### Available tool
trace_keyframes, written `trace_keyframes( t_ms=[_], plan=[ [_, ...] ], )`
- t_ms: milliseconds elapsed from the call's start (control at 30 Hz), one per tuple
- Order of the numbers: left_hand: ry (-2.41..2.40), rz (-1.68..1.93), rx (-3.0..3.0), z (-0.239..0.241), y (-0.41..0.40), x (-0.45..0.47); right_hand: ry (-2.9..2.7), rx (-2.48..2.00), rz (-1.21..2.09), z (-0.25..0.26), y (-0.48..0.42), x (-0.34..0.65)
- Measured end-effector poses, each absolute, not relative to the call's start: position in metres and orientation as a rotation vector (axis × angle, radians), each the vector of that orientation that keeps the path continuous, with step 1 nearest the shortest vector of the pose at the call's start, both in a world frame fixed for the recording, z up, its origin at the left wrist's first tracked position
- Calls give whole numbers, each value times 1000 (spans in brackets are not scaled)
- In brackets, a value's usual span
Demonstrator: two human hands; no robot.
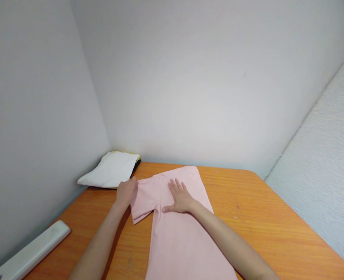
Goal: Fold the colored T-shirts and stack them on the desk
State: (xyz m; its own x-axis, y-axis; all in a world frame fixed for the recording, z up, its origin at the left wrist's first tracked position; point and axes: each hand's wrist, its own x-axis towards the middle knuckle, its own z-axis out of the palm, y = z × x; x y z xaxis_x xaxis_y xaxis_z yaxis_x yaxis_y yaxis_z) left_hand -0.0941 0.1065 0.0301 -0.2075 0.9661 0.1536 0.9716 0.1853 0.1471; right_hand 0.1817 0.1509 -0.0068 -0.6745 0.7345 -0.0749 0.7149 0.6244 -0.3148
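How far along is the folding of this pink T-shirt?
Done: a folded stack, white garment on top, sits in the far left corner. In hand: the pink T-shirt lies on the wooden table; the right hand presses it flat-palmed while the left hand grips the sleeve. Left: the sleeve is not folded in, and the body lies full length, unfolded.

Grips the pink shirt at its sleeve edge with the left hand. Presses the right hand flat on the shirt, fingers spread. Lies long on the orange table, one short sleeve out to the left. Near the left hand, a pile of folded clothes, white on top. At the near left edge, a long white bar.
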Motion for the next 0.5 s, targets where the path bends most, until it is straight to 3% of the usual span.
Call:
trace_keyframes(
  t_ms=[300,500],
  plan=[
    [-2642,-1021,-2096,78,141,-103,-2773,-1244,360,-8,146,179],
    [-2555,-1559,-2413,102,172,2,-2759,-1214,324,-9,146,179]
  ],
)
